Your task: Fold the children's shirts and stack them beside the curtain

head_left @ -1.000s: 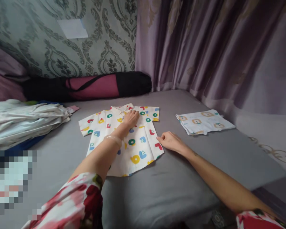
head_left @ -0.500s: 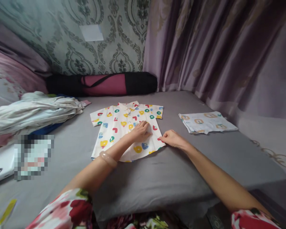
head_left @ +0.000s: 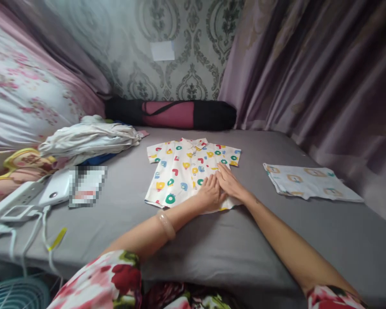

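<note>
**White shirt (head_left: 189,174) spread on grey sheet (head_left: 254,171)**

Letter-like shapes in red, yellow, blue and green are printed across it; on the folded cloth (head_left: 312,183), to its right, orange-framed marks cannot be read. The left hand (head_left: 209,194) and right hand (head_left: 229,183) are laid nearly flat, touching, on the shirt's lower right, fingers extended, nothing gripped.

wall (head_left: 193,25): grey damask print, white rectangle (head_left: 162,50) on it
curtain (head_left: 292,64): purple, pleated, right side
bed (head_left: 341,240): grey sheet
light: soft, dim
</note>
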{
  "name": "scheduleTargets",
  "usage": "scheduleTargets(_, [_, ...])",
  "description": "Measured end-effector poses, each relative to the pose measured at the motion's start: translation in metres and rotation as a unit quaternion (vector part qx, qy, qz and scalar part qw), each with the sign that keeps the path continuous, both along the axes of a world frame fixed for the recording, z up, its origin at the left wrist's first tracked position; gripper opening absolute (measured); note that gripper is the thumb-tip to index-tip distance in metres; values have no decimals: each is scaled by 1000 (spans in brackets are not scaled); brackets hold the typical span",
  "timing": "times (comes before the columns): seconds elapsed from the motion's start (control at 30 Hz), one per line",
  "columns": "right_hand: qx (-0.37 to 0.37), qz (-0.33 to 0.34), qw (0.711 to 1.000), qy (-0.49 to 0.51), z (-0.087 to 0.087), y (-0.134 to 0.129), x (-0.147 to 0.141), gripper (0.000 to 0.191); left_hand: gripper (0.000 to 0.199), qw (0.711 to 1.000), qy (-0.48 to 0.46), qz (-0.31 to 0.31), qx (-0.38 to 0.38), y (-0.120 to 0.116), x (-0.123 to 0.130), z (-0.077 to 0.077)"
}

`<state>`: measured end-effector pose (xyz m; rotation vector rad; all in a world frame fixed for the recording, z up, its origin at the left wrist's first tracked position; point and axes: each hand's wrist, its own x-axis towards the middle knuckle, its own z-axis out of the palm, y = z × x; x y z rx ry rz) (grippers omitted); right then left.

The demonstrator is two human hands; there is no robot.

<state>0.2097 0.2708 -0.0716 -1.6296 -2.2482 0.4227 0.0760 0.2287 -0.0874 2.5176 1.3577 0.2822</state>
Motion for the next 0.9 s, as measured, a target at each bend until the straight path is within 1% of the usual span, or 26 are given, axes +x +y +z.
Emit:
scheduleTargets(0.03, [-14,-5,1000,-15,-7,3,-3,61,70,1000,-18,-22,-9,-10,-1,4])
scheduleTargets(0.1, [-17,-6,998,-57,-18,5,-4,64,65,994,-50,-98,-25,-30,-11,17])
scheduleTargets(0.17, [2,4,995,-98,-23,3,-3,66,52,979,-85,-177,-52,-46,-31,33])
scheduleTargets(0.2, [11,9,994,-113,-24,2,-2,67,45,974,-112,-185,-66,-51,-45,41])
scheduleTargets(0.23, [14,11,992,-123,-24,1,-1,67,42,976,-148,-144,-63,-54,-62,46])
scheduleTargets(0.27, [10,11,992,-129,-23,0,-1,68,41,980,-181,-71,-46,-55,-81,50])
scheduleTargets(0.3, [1,12,991,-132,-21,0,-1,68,40,979,-200,21,-14,-55,-102,51])
scheduleTargets(0.33, [-9,10,991,-135,-19,0,-2,69,38,975,-193,107,19,-53,-123,50])
scheduleTargets(0.37, [-16,7,990,-137,-16,0,-4,69,37,963,-170,199,59,-50,-144,47])
scheduleTargets(0.4, [-17,6,990,-139,-14,1,-7,69,35,945,-134,286,88,-48,-165,42])
scheduleTargets(0.43, [-15,7,990,-139,-11,0,-12,68,35,928,-95,350,90,-46,-183,37])
scheduleTargets(0.5, [-7,29,990,-135,-4,-3,-26,67,36,903,-38,425,42,-44,-209,27])
scheduleTargets(0.53, [-7,48,991,-128,0,-5,-35,66,37,897,-22,442,11,-43,-217,24])
scheduleTargets(0.6, [-25,93,989,-108,7,-11,-55,66,39,892,-14,451,-35,-41,-221,21])
scheduleTargets(0.7, [-67,144,985,-71,14,-17,-85,67,38,890,-27,451,-55,-37,-212,23])
scheduleTargets(0.77, [-86,161,982,-54,14,-20,-99,69,34,887,-42,456,-59,-34,-206,26])
scheduleTargets(0.83, [-92,166,981,-45,11,-21,-107,70,31,885,-84,450,-81,-32,-204,29])
scheduleTargets(0.9, [-83,167,981,-44,5,-23,-111,69,31,877,-156,442,-109,-31,-207,29])
